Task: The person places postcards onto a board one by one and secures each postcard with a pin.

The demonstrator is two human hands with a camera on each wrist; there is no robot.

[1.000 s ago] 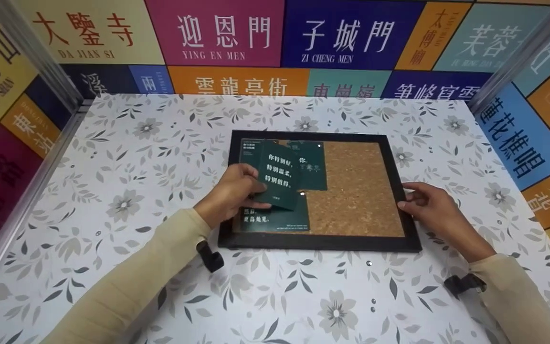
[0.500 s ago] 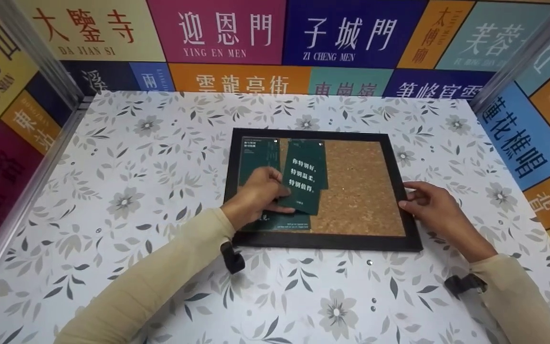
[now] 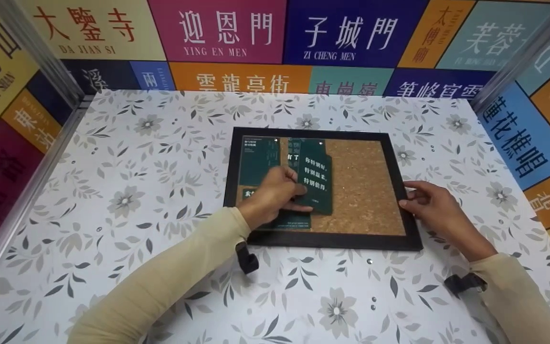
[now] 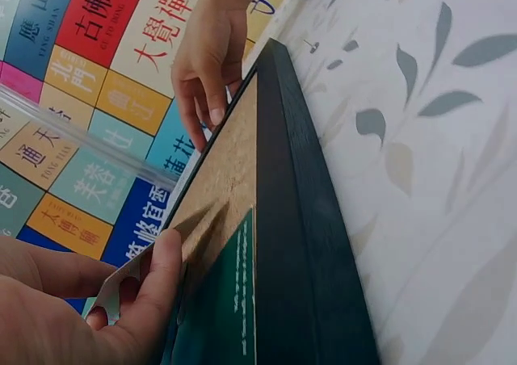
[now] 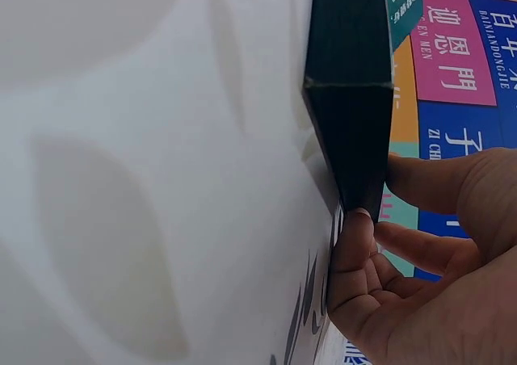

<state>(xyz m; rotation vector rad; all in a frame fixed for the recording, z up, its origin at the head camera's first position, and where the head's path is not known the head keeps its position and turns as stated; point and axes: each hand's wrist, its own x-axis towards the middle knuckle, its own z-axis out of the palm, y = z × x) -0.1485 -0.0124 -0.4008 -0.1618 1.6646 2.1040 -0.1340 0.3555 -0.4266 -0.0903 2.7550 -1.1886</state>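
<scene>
A black-framed cork board [image 3: 361,191] lies on the table. My left hand [image 3: 272,193] pinches a dark green card [image 3: 317,191] with white Chinese writing between thumb and fingers, tilted over the board. In the left wrist view, the held card [image 4: 117,288] shows edge-on above the cork. Beneath it are an upper-left green card [image 3: 258,165], another green card [image 3: 320,148] to its right, and a lower green card [image 3: 299,221], partly covered by my left hand. My right hand [image 3: 430,203] grips the frame's right edge; the right wrist view shows thumb and fingers around the black frame [image 5: 351,42].
Several small shiny pins lie on the flower-patterned table [image 3: 198,157], including a pin [image 3: 369,261] in front of the board. Colourful panels with Chinese writing [image 3: 229,31] stand behind and at both sides.
My left hand has carried the held card rightward across the board, uncovering the upper-left card. My right hand has stayed at the frame's right edge.
</scene>
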